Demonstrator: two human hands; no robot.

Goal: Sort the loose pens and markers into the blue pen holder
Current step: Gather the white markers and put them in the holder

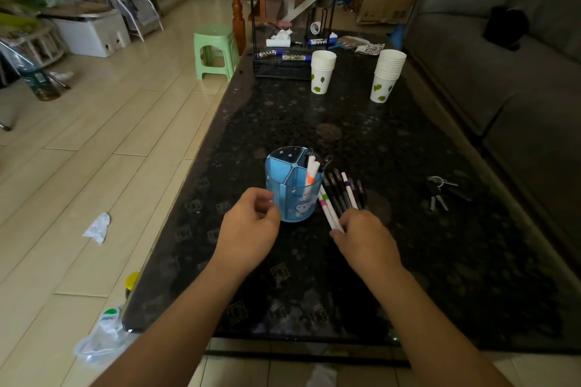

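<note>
The blue pen holder stands on the dark table, split into compartments. Its right compartment holds a white marker with an orange band and a black pen. Right of it lies a row of loose pens, several black and several white. My left hand is beside the holder's left wall, fingers curled, with nothing seen in it. My right hand rests on the near ends of the white markers, fingertips pinching them.
Two stacks of paper cups stand farther back, with a black wire rack holding markers behind them. A bunch of keys lies at the right. A sofa runs along the right, a green stool stands left.
</note>
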